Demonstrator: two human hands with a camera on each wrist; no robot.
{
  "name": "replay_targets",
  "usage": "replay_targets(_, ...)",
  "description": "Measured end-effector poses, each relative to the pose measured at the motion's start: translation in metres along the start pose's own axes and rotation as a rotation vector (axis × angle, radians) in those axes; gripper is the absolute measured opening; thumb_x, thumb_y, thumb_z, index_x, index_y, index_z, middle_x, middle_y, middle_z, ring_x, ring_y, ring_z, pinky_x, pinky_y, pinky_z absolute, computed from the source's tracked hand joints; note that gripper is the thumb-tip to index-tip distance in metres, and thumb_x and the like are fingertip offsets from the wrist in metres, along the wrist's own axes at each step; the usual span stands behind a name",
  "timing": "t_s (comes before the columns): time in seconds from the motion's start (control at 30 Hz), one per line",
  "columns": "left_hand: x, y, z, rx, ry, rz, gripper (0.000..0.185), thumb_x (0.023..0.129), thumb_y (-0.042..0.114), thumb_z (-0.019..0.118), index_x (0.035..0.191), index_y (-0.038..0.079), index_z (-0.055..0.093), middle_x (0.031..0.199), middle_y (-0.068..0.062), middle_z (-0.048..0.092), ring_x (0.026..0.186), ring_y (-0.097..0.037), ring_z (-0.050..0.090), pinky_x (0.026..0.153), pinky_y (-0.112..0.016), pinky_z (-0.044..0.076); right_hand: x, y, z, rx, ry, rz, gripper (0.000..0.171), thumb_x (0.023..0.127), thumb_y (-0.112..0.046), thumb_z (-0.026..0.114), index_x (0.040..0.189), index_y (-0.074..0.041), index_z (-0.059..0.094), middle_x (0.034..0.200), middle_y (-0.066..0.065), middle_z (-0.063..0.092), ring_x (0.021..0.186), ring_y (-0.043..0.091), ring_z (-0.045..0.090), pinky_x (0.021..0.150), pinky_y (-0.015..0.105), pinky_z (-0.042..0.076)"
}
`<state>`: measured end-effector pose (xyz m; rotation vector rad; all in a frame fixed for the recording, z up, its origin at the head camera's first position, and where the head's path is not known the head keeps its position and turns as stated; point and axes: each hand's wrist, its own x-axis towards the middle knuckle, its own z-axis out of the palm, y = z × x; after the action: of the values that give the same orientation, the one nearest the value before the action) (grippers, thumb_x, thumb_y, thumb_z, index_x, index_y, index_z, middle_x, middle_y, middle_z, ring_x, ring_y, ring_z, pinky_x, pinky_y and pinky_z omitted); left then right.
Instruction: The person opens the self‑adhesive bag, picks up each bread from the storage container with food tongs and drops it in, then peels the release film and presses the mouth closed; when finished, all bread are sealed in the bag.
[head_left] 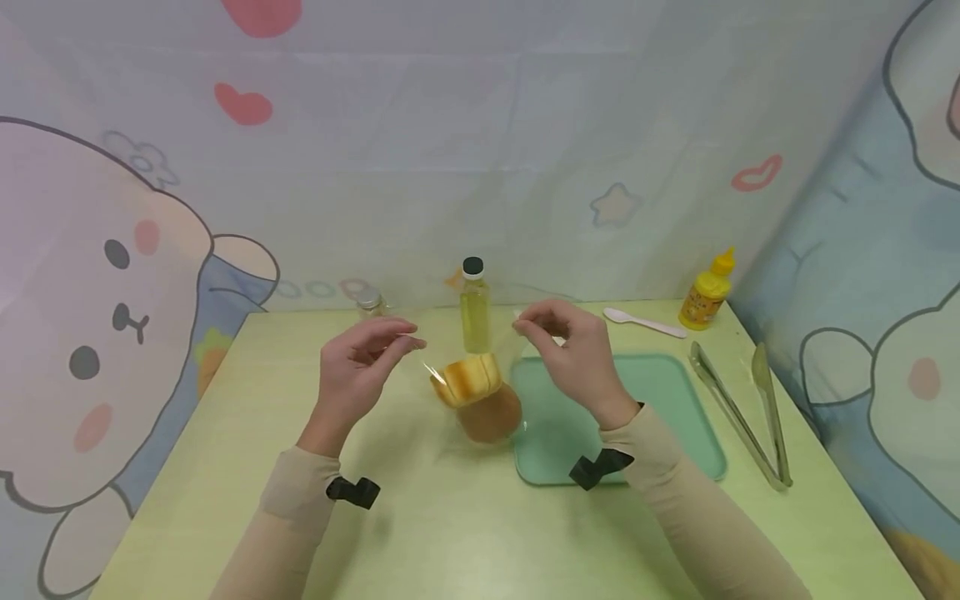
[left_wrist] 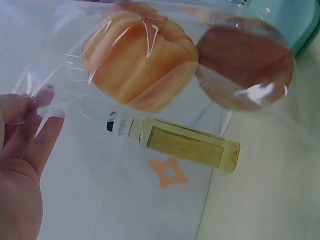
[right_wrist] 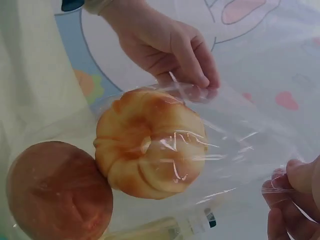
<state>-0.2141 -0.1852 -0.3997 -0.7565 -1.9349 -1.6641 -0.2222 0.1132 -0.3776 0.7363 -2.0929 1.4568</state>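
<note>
A left hand [head_left: 358,367] and right hand [head_left: 572,350] each pinched an edge of a clear plastic bag [right_wrist: 235,150] holding a golden ridged bun [head_left: 467,379] and a round brown bun [head_left: 489,417].

Clear plastic bag [head_left: 480,367] with two buns inside, golden ridged bun [head_left: 467,379] above darker round bun [head_left: 489,414].

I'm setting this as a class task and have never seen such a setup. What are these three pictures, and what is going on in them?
There is no machine: a person wears three cameras. The wide picture comes from the head; the two close-ups come from the wrists. The left hand and right hand each pinch an edge of a clear plastic bag holding two buns, a golden ridged bun and a darker round bun. On the green table lie a teal tray, an oil bottle, a small jar, a white spoon, a yellow squeeze bottle and metal tongs.
</note>
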Motion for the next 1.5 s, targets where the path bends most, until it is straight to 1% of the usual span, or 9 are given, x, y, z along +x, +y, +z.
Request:
replay_targets(0.13,-0.001,0.004,-0.002,-0.098,0.014,-0.046,0.021,0.096,-0.014,0.066,0.115,-0.01,0.072,0.111,-0.017,0.071,0.089,-0.019,0.078,0.075,-0.04,0.065,0.0,0.001,-0.003,0.107,-0.02,0.092,0.008,0.095,-0.007,0.078,0.103,-0.006,0.077,0.095,0.008,0.076,0.083,0.012,0.073,0.077,0.023,0.06)
replay_targets(0.3,0.001,0.007,-0.004,-0.157,0.028,-0.062,0.021,0.097,-0.013,0.064,0.117,-0.014,0.068,0.113,-0.008,0.073,0.085,-0.021,0.076,0.069,-0.042,0.065,-0.001,0.004,-0.007,0.201,-0.05,0.173,0.014,0.097,-0.005,0.076,0.111,-0.004,0.075,0.099,0.012,0.077,0.086,0.018,0.075,0.078,0.026,0.061)
replay_targets(0.57,-0.005,-0.003,-0.005,-0.118,0.078,-0.138,0.021,0.096,-0.011,0.068,0.117,-0.011,0.07,0.112,-0.009,0.074,0.075,-0.016,0.073,0.061,-0.034,0.063,-0.004,0.008,-0.004,0.427,-0.131,0.437,0.06,0.098,-0.009,0.076,0.151,-0.011,0.048,0.098,0.004,0.08,0.091,0.023,0.076,0.088,0.036,0.061)
replay_targets(0.67,-0.012,-0.01,-0.005,-0.081,0.092,-0.208,0.021,0.097,-0.008,0.069,0.118,-0.009,0.071,0.111,-0.005,0.075,0.075,-0.014,0.074,0.063,-0.036,0.064,-0.007,0.012,0.001,0.423,-0.163,0.488,0.045,0.098,-0.008,0.075,0.14,-0.002,0.059,0.098,0.005,0.081,0.091,0.018,0.077,0.087,0.032,0.061)
replay_targets(0.83,-0.016,-0.017,-0.004,-0.038,0.137,-0.249,0.022,0.098,-0.007,0.067,0.121,-0.008,0.067,0.113,-0.012,0.07,0.08,-0.015,0.075,0.069,-0.038,0.065,-0.01,0.016,0.008,0.35,-0.174,0.433,0.017,0.1,-0.008,0.072,0.114,0.002,0.073,0.099,0.01,0.08,0.09,0.02,0.076,0.077,0.027,0.058)
replay_targets(0.93,-0.014,-0.017,-0.001,0.052,0.187,-0.172,0.025,0.096,-0.008,0.069,0.121,-0.005,0.068,0.116,-0.018,0.067,0.092,-0.019,0.073,0.075,-0.03,0.064,-0.011,0.015,0.011,0.329,-0.176,0.372,0.014,0.102,-0.008,0.07,0.114,-0.001,0.074,0.1,0.013,0.079,0.09,0.022,0.075,0.076,0.028,0.058)
replay_targets(1.13,-0.003,-0.011,0.013,0.3,0.224,0.123,0.029,0.09,-0.006,0.075,0.117,-0.001,0.072,0.119,-0.018,0.068,0.108,-0.027,0.063,0.093,-0.028,0.054,-0.01,0.012,0.017,0.327,-0.205,0.29,0.017,0.104,-0.006,0.066,0.116,0.004,0.072,0.1,0.013,0.078,0.086,0.017,0.074,0.074,0.028,0.057)
replay_targets(1.37,0.008,0.007,0.046,0.373,0.003,0.376,0.016,0.089,-0.001,0.076,0.105,0.002,0.075,0.099,-0.01,0.073,0.082,-0.024,0.069,0.066,-0.037,0.055,-0.009,0.008,0.019,0.315,-0.225,0.275,0.019,0.104,-0.005,0.066,0.119,0.004,0.072,0.1,0.013,0.078,0.084,0.017,0.074,0.074,0.028,0.057)
replay_targets(1.5,0.015,0.02,0.067,0.403,-0.1,0.478,0.013,0.09,-0.001,0.078,0.103,0.002,0.077,0.096,-0.008,0.072,0.075,-0.019,0.067,0.065,-0.03,0.056,-0.01,0.005,0.017,0.295,-0.243,0.251,0.021,0.104,-0.007,0.066,0.123,-0.001,0.073,0.103,0.014,0.078,0.085,0.019,0.074,0.075,0.03,0.058)
